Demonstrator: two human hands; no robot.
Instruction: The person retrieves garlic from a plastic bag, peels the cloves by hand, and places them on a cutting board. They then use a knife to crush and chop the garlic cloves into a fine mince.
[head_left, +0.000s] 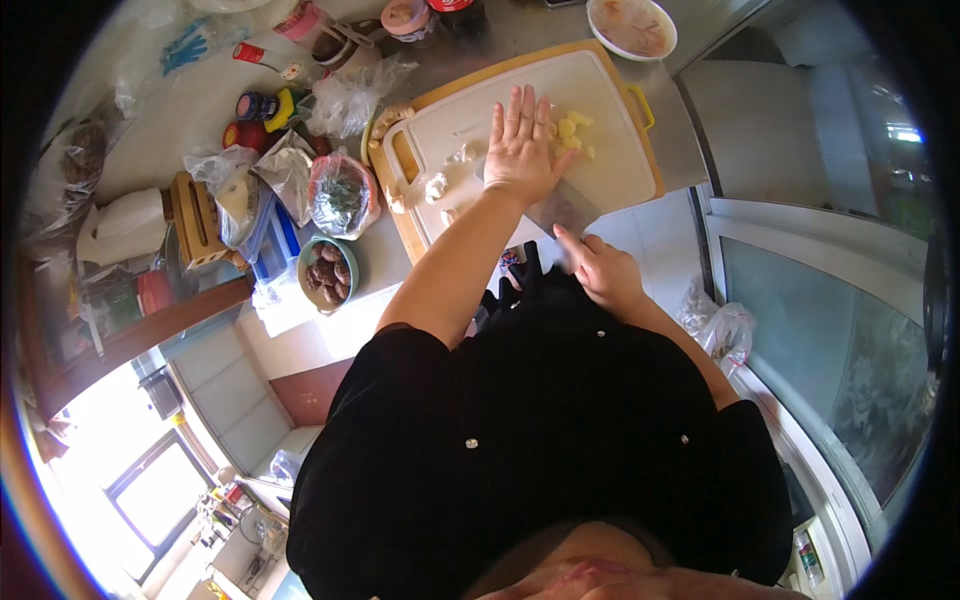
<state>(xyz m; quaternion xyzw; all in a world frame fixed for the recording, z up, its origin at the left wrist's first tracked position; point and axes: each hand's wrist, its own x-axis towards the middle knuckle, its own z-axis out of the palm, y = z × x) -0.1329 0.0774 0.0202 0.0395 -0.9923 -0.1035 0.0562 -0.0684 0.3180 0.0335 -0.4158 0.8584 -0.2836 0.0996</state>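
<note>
My left hand (521, 154) lies flat, palm down, on the broad blade of a kitchen cleaver (568, 208), its fingers slightly spread. The handle of the cleaver is in the grip of my right hand (609, 276), at the near edge of a white cutting board (615, 161). Pale yellow slices (570, 131), perhaps ginger, lie just right of my left fingertips. Garlic pieces (435, 187) and papery garlic skin (459, 152) are scattered on the left of the board. Whatever is under the blade is hidden. A piece of ginger root (391, 117) rests at the board's left corner.
Under the white board is a wooden board (596, 51). A covered white bowl (634, 28) stands at the far right. To the left are a green bowl of dark brown items (328, 274), a plastic-covered bowl of greens (343, 193) and a wooden box (196, 219). Glass sliding doors (832, 300) border the right.
</note>
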